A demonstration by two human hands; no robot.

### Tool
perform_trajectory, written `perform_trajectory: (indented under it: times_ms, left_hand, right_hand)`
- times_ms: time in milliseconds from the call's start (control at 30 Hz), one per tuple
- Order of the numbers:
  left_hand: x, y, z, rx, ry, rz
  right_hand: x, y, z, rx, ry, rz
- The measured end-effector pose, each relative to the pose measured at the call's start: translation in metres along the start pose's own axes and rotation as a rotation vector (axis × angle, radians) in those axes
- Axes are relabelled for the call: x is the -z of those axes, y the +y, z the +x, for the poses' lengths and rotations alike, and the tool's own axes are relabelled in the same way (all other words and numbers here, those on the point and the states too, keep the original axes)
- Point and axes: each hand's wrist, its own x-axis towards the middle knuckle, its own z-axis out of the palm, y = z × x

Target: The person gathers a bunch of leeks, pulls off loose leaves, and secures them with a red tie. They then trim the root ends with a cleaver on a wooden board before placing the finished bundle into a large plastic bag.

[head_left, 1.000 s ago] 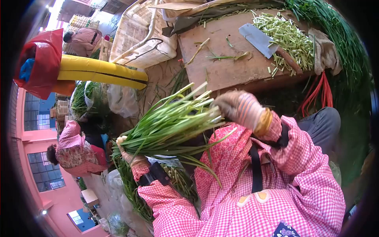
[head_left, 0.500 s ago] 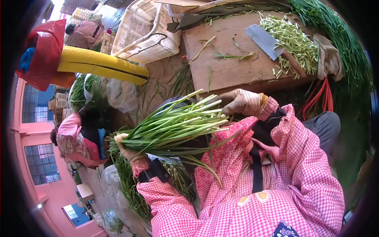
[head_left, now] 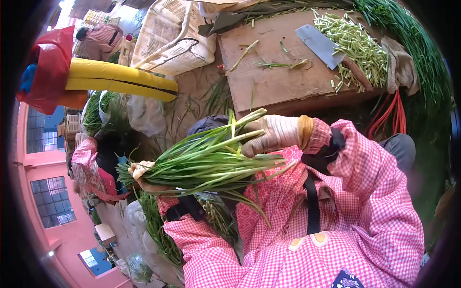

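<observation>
A bunch of garlic chives (head_left: 206, 161), long green leaves with pale stalk ends, lies slantwise across the space before my lap. My left hand (head_left: 146, 178) is wrapped round its leafy end. At the pale end, my right hand (head_left: 272, 133), in a striped work glove, has its fingers closed over some of the stalks; fingertips are partly hidden among them. Beyond the bunch, a cleaver (head_left: 321, 45) with a wooden handle lies on a wooden board (head_left: 269, 91), beside a heap of short cut stalk ends (head_left: 357, 53).
Long greens (head_left: 408, 43) are piled right of the board, near a cloth (head_left: 399, 67) and red ties (head_left: 391, 115). A white plastic crate (head_left: 168, 41) and a yellow padded bar (head_left: 122, 79) stand at upper left. Another person (head_left: 93, 168) works at left. More greens (head_left: 158, 225) lie by my left arm.
My right hand has moved left and in over the stalk ends, its fingers now among them. The left hand still grips the leafy end, shifted slightly left.
</observation>
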Motion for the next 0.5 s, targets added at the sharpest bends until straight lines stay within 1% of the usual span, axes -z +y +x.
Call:
perform_trajectory:
  times_ms: [33, 67, 100, 133, 167, 200, 233, 267, 333, 367, 400, 433, 467, 500]
  left_hand:
    - [0.0, 0.001, 0.001, 0.027, -0.049, -0.024]
    - [0.001, 0.004, 0.003, 0.057, -0.101, -0.048]
    - [0.001, 0.005, 0.006, 0.088, -0.156, -0.074]
    - [-0.008, 0.004, 0.002, 0.073, 0.002, -0.219]
    - [-0.011, 0.004, 0.004, 0.078, -0.02, -0.202]
    - [-0.012, 0.003, 0.007, 0.081, -0.04, -0.184]
    - [-0.012, 0.004, 0.007, 0.083, -0.06, -0.164]
    - [-0.012, 0.001, 0.005, 0.031, -0.015, -0.181]
    - [-0.012, 0.008, 0.004, -0.007, 0.076, -0.057]
    - [-0.02, 0.006, 0.007, -0.027, 0.123, 0.003]
    - [-0.027, 0.005, 0.01, -0.118, 0.108, 0.298]
    - [-0.045, 0.003, 0.013, -0.069, 0.146, 0.212]
    - [-0.065, 0.002, 0.017, -0.02, 0.182, 0.127]
    - [-0.081, 0.0, 0.021, 0.029, 0.216, 0.042]
  right_hand:
    - [-0.003, 0.008, 0.007, 0.1, 0.016, 0.037]
    - [-0.007, 0.013, 0.008, -0.008, 0.022, 0.375]
    - [-0.009, 0.021, 0.009, 0.012, 0.041, 0.428]
    - [-0.01, 0.026, 0.011, 0.028, 0.058, 0.48]
    - [-0.013, 0.031, 0.01, 0.041, 0.07, 0.534]
    - [-0.018, 0.035, 0.007, -0.041, 0.095, 0.747]
    - [-0.021, 0.033, 0.007, -0.015, 0.097, 0.552]
    - [-0.021, 0.015, 0.007, 0.016, 0.102, 0.354]
    - [-0.02, -0.035, 0.001, -0.275, 0.044, 0.236]
    - [-0.032, -0.024, 0.013, -0.106, 0.12, 0.227]
    - [-0.035, -0.017, 0.015, -0.212, 0.149, 0.1]
    - [-0.035, -0.026, 0.018, -0.317, 0.177, -0.026]
    - [-0.037, -0.016, 0.02, -0.254, 0.214, -0.064]
    - [-0.04, -0.008, 0.027, -0.29, 0.206, -0.166]
